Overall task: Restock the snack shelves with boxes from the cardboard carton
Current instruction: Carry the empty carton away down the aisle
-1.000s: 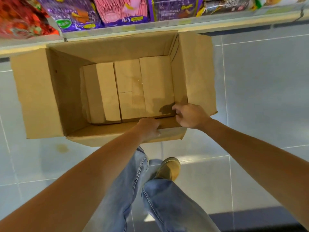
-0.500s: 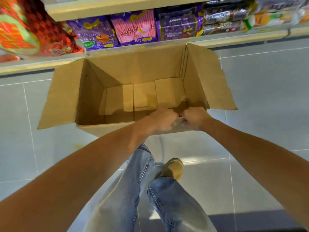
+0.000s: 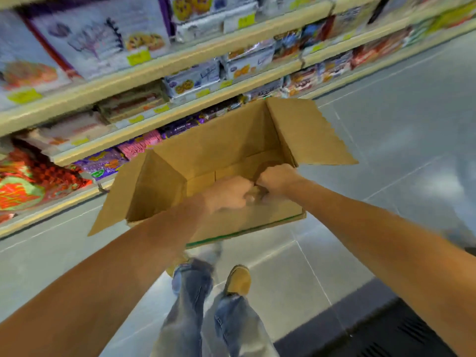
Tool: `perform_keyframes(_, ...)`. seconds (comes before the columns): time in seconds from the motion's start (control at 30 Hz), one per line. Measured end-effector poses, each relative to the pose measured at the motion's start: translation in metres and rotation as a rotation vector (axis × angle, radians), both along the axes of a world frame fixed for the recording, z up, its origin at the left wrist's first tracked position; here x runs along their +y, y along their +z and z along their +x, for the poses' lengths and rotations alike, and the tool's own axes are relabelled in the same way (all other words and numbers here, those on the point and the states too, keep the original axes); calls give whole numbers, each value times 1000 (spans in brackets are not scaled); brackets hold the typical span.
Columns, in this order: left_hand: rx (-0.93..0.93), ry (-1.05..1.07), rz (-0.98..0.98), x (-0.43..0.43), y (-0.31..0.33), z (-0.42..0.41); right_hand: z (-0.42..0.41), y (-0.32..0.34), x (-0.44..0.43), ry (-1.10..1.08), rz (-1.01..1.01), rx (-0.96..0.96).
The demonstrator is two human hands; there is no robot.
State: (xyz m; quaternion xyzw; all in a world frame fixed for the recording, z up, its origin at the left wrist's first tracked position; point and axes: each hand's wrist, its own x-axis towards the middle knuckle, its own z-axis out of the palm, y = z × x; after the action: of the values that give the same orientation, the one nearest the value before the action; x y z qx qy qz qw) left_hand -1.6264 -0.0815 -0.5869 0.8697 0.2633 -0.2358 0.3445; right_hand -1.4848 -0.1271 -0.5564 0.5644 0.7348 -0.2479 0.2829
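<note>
The open cardboard carton is in the middle of the blurred head view, in front of the lowest snack shelf. Plain brown boxes lie flat on its bottom, mostly hidden by the near wall. My left hand and my right hand are side by side, nearly touching, with curled fingers gripping the carton's near wall at its right half. The carton's near side looks raised off the floor, but blur keeps me from being sure.
Tiered shelves packed with biscuit and snack packs run along the left and top. Grey tiled floor stretches to the right. My legs in jeans and a tan shoe are below the carton. A dark mat lies at the lower right.
My two hands have come together on the carton's near wall. The view has swung upward, so more shelves show and the carton sits lower and tilted in the frame.
</note>
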Motion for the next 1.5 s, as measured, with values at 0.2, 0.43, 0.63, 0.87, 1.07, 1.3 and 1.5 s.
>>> perform_keyframes(0.2, 1, -197, 95, -28, 134, 87, 69, 118, -54, -193, 125, -51)
perform_keyframes(0.43, -31, -427, 268, -66, 245, 188, 154, 226, -119, -397, 268, -65)
perform_keyframes(0.63, -82, -540, 295, -94, 303, 275, 227, 286, -162, -514, 344, -128)
perform_keyframes(0.87, -136, -621, 287, -91, 325, 388, 327, 312, -166, -609, 357, -196)
perform_keyframes(1.07, -169, -714, 231, -62, 332, 507, 426, 331, -146, -705, 349, -225)
perform_keyframes(1.3, -231, -798, 181, -45, 339, 641, 546, 344, -138, -821, 321, -289)
perform_keyframes(1.5, -229, -872, 176, -43, 337, 748, 644, 335, -143, -915, 359, -285)
